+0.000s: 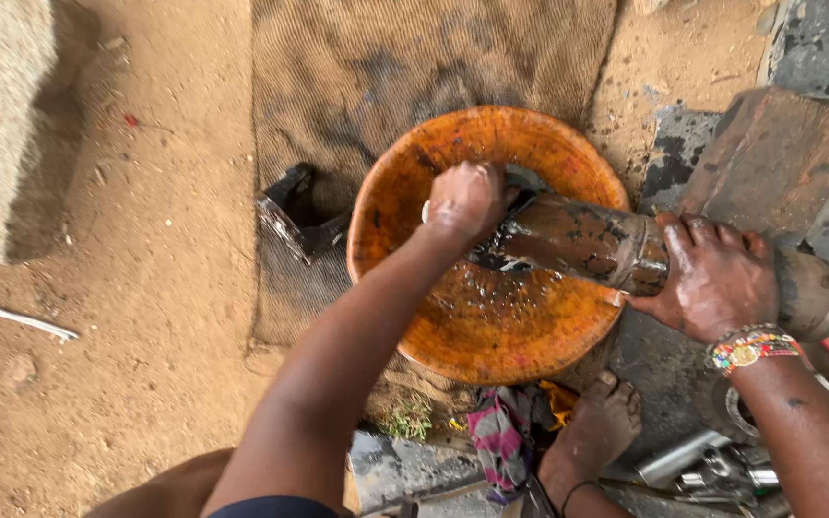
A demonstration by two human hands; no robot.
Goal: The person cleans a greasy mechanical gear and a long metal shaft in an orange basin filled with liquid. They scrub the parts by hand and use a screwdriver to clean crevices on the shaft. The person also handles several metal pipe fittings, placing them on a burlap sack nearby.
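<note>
An orange basin (491, 326) sits on a stained burlap sack (357, 77) spread over the dirt ground (146, 288), its inside wet and smeared with dark oily liquid. A greasy metal shaft (587, 245) lies slanted across the basin's right rim, one end down in the bowl and the other running off toward the right edge of the view.

The left hand (465, 199) is clenched into a fist at the shaft's lower end inside the basin; what it grips is hidden under the fingers, though a pale bit shows at its left side. The right hand (717, 278) is wrapped over the shaft just outside the rim, fingers curled on top, with a beaded bracelet (750, 347) on the wrist.

On the sack just left of the basin lies a dark metal bracket (297, 213), apart from the rim. A rusty flat block (769, 158) rests on dark stone slabs beyond the right hand, close behind the shaft. Near the basin's front edge a bare foot (599, 427) stands on the slab, with a crumpled striped rag (503, 434) beside it. Loose shiny metal parts (712, 468) crowd the ground under the right forearm. A thin rod (16, 318) lies on the dirt far left, below a concrete block (2, 115).
</note>
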